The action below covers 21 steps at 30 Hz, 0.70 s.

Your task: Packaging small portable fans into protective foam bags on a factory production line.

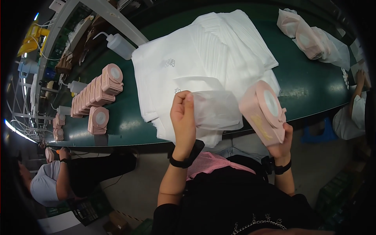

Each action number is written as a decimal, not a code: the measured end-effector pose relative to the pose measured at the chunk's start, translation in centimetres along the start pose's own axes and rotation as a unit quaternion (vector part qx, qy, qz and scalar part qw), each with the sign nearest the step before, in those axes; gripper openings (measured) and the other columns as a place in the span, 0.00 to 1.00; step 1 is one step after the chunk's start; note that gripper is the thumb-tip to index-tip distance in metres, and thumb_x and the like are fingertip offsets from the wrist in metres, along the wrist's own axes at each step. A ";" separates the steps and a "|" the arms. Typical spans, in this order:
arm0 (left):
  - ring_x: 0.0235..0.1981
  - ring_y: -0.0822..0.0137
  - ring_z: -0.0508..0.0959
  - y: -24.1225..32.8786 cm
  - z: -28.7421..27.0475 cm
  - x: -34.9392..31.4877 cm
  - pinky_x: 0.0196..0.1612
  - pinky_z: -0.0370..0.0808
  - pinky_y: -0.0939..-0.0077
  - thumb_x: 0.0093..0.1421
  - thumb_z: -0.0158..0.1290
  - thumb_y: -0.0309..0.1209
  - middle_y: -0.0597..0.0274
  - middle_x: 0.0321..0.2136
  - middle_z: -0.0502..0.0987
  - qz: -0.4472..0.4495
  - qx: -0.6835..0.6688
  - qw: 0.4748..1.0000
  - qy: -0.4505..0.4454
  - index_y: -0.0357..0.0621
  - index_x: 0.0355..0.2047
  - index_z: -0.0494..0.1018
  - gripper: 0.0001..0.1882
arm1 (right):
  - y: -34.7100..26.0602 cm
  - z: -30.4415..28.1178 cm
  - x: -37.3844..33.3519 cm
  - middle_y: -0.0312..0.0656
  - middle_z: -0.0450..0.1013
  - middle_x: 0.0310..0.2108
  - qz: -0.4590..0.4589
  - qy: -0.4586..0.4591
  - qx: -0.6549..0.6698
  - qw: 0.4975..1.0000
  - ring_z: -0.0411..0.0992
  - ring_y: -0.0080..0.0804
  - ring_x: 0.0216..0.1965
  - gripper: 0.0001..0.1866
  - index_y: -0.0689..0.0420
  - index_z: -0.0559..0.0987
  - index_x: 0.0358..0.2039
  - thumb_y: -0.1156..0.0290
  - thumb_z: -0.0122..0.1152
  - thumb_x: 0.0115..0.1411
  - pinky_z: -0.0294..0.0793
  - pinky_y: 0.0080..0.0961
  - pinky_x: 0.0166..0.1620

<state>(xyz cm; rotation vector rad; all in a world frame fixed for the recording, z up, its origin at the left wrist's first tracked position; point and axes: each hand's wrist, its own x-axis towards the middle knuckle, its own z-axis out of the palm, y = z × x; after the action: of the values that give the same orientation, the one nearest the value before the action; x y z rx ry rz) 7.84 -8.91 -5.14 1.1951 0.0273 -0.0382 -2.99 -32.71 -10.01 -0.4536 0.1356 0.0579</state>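
Note:
My left hand (183,113), fingers pinched, grips the edge of a thin white translucent bag (219,111) that spreads out to its right. In my right hand (282,144) is a pink device (255,114) with a rounded body and a pale round disc on its face. It is tilted beside the bag's right end, outside the bag as far as I can see. Under and beyond both hands lies a wide pile of flat white bags (243,51), fanned out on the dark green table (133,135).
Several pink devices (94,94) stand in rows at the left, with one (98,119) set apart. Behind them is a squeeze bottle (120,46) by a metal post. Bagged pink devices (309,41) lie at the far right. Other people (49,184) are at both sides.

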 end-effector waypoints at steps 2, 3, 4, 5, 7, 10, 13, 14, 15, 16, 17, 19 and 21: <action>0.27 0.83 0.68 -0.4 1.0 0.0 0.32 0.66 0.88 0.65 0.45 0.32 0.67 0.33 0.72 0.030 0.105 0.994 -0.025 0.38 0.37 0.66 0.08 | -0.5 -0.4 -0.7 0.49 0.56 0.60 0.065 -0.010 0.011 0.998 0.60 0.43 0.59 0.36 0.58 0.54 0.61 0.55 0.50 0.57 0.65 0.39 0.57; 0.27 0.83 0.68 -0.4 1.5 -0.1 0.32 0.66 0.88 0.65 0.45 0.32 0.67 0.33 0.72 0.028 0.105 0.994 -0.028 0.38 0.37 0.66 0.08 | -0.8 -0.3 -0.9 0.49 0.56 0.60 0.128 -0.019 0.020 0.991 0.60 0.43 0.59 0.37 0.58 0.54 0.61 0.54 0.51 0.56 0.64 0.39 0.58; 0.27 0.83 0.68 -0.2 2.0 -0.4 0.30 0.66 0.88 0.65 0.45 0.31 0.68 0.33 0.72 0.024 0.106 0.993 -0.049 0.38 0.37 0.66 0.08 | -1.0 -0.2 -1.0 0.49 0.56 0.61 0.190 -0.030 0.030 0.981 0.60 0.43 0.58 0.38 0.59 0.53 0.61 0.54 0.52 0.55 0.63 0.39 0.58; 0.26 0.83 0.68 0.0 2.4 -0.8 0.28 0.66 0.87 0.64 0.45 0.30 0.68 0.33 0.72 0.020 0.107 0.992 -0.070 0.38 0.36 0.66 0.07 | -0.8 -0.1 -1.0 0.49 0.56 0.61 0.188 -0.029 0.031 0.981 0.60 0.43 0.58 0.38 0.59 0.53 0.61 0.54 0.52 0.55 0.63 0.39 0.58; 0.26 0.83 0.68 0.5 2.8 -1.4 0.27 0.65 0.87 0.64 0.46 0.29 0.68 0.33 0.72 0.017 0.109 0.990 -0.092 0.37 0.36 0.66 0.07 | 0.7 1.3 -0.6 0.49 0.56 0.60 0.141 0.013 -0.026 0.990 0.61 0.42 0.58 0.38 0.60 0.54 0.61 0.54 0.54 0.55 0.62 0.37 0.58; 0.23 0.75 0.71 1.1 2.9 -2.4 0.21 0.66 0.81 0.61 0.48 0.26 0.63 0.32 0.72 0.105 0.224 0.943 -0.221 0.37 0.35 0.66 0.05 | 1.0 1.6 -0.4 0.48 0.58 0.58 0.052 0.022 -0.197 0.979 0.61 0.39 0.57 0.38 0.60 0.55 0.60 0.56 0.55 0.55 0.62 0.34 0.58; 0.24 0.67 0.72 0.6 4.3 -1.7 0.22 0.67 0.76 0.57 0.50 0.23 0.60 0.33 0.71 0.227 0.313 0.895 -0.221 0.37 0.34 0.66 0.06 | 1.0 1.9 -0.2 0.46 0.61 0.56 -0.076 -0.008 -0.465 0.882 0.62 0.35 0.55 0.36 0.60 0.56 0.59 0.57 0.56 0.55 0.63 0.30 0.57; 0.24 0.63 0.73 0.3 4.8 -1.7 0.22 0.68 0.74 0.56 0.50 0.22 0.58 0.33 0.71 0.282 0.355 0.864 -0.222 0.37 0.34 0.65 0.07 | 0.9 2.5 -0.2 0.44 0.62 0.53 -0.071 -0.023 -0.457 0.886 0.63 0.31 0.53 0.33 0.61 0.57 0.58 0.61 0.56 0.56 0.63 0.27 0.55; 0.24 0.63 0.73 0.1 5.1 -2.1 0.22 0.68 0.74 0.56 0.50 0.22 0.58 0.33 0.71 0.282 0.357 0.863 -0.220 0.37 0.34 0.65 0.07 | 0.8 3.1 -0.2 0.41 0.63 0.51 -0.065 -0.038 -0.449 0.891 0.64 0.27 0.51 0.31 0.62 0.59 0.57 0.64 0.56 0.56 0.64 0.24 0.53; 0.25 0.61 0.72 0.0 5.4 -2.8 0.24 0.68 0.75 0.55 0.50 0.21 0.57 0.34 0.70 0.295 0.367 0.831 -0.295 0.37 0.34 0.66 0.07 | 0.8 3.3 -0.2 0.39 0.64 0.49 -0.060 -0.052 -0.440 0.894 0.64 0.24 0.49 0.28 0.62 0.60 0.55 0.67 0.56 0.57 0.64 0.21 0.51; 0.25 0.60 0.71 0.2 5.8 -3.4 0.27 0.69 0.75 0.54 0.50 0.20 0.55 0.35 0.69 0.308 0.374 0.792 -0.371 0.38 0.34 0.66 0.07 | 0.9 3.2 0.0 0.39 0.64 0.49 -0.062 -0.053 -0.440 0.894 0.64 0.24 0.49 0.28 0.62 0.60 0.55 0.67 0.56 0.57 0.64 0.21 0.51; 0.27 0.58 0.70 0.6 6.7 -5.2 0.29 0.70 0.74 0.53 0.50 0.20 0.55 0.35 0.68 0.267 0.363 0.752 -0.482 0.38 0.34 0.66 0.08 | 1.5 2.1 0.5 0.38 0.66 0.47 -0.045 0.022 -0.382 0.923 0.66 0.23 0.46 0.25 0.62 0.63 0.54 0.67 0.56 0.58 0.66 0.21 0.49; 0.28 0.56 0.70 0.8 6.8 -5.6 0.30 0.70 0.73 0.52 0.51 0.19 0.55 0.34 0.68 0.220 0.349 0.701 -0.581 0.38 0.34 0.66 0.09 | 1.5 1.9 0.9 0.38 0.66 0.47 -0.034 0.055 -0.351 0.934 0.66 0.23 0.45 0.24 0.62 0.64 0.53 0.67 0.55 0.59 0.67 0.22 0.48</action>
<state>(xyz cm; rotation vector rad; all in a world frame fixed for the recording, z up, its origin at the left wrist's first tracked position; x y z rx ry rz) 2.27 -14.86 -1.72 1.7119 -1.5256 -0.4113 -1.96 -30.46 -9.09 -1.1793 0.2084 0.0115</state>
